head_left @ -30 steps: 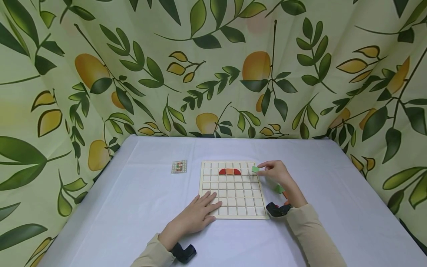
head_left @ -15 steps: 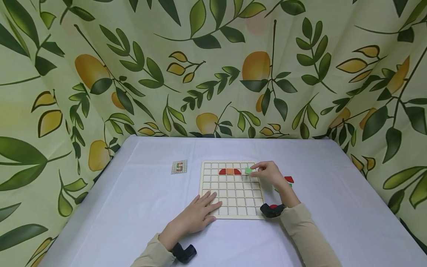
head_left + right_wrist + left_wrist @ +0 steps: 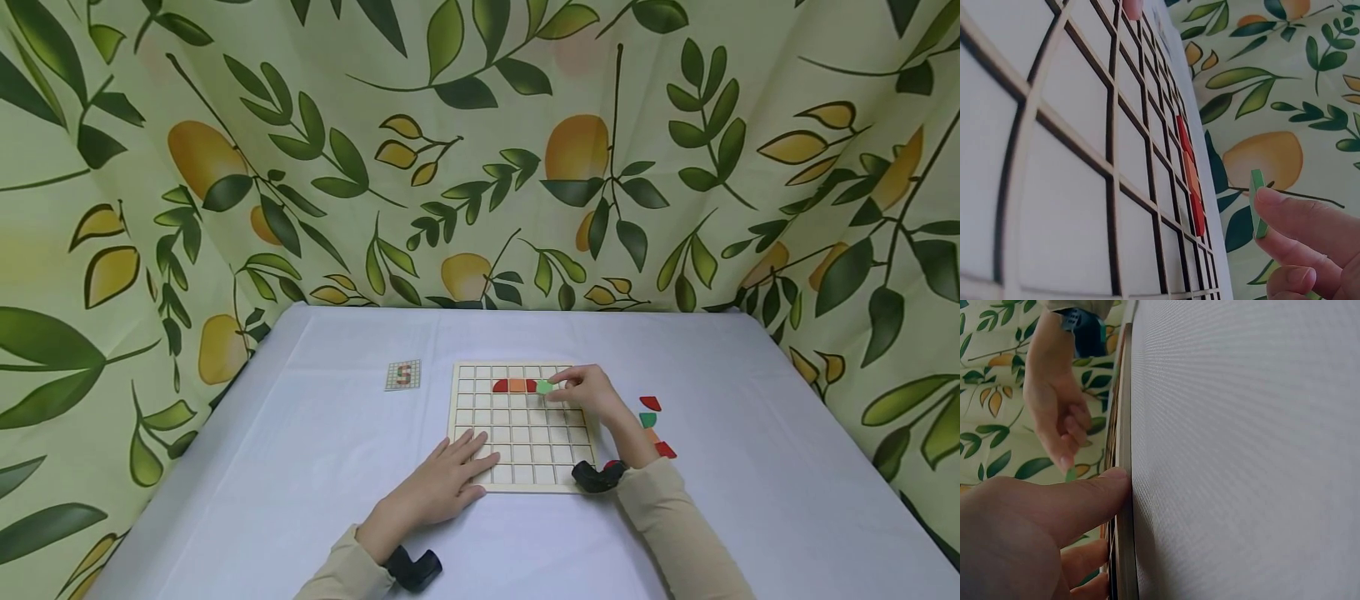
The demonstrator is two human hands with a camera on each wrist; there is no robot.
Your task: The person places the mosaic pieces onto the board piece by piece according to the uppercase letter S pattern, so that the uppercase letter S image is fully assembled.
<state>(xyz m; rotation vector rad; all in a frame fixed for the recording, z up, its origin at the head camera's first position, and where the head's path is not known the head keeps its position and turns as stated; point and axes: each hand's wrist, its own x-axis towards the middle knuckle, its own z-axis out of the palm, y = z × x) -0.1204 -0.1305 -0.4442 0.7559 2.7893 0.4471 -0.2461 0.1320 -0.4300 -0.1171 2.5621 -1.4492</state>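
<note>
A green tile (image 3: 543, 387) is pinched between thumb and fingertips of the right hand (image 3: 588, 392), raised above the upper part of a board (image 3: 525, 489) and clear of its surface; the board is pale and flat, ruled into squares by thin raised strips; beside the tile, an orange square (image 3: 517, 386) sits between two red pieces (image 3: 500, 387) in one row; the left hand (image 3: 438, 483) lies with fingers spread over the board's near left corner, its thumb at the edge; loose red, green and orange pieces (image 3: 648, 420) lie right of the board, and a small card (image 3: 403, 375) with a coloured figure on a grid lies to its left; all this rests on a white tablecloth (image 3: 225, 483), faintly creased; behind and along both sides hangs a cream curtain (image 3: 465, 167) in soft folds, printed with green leaves and orange-yellow fruit.
</note>
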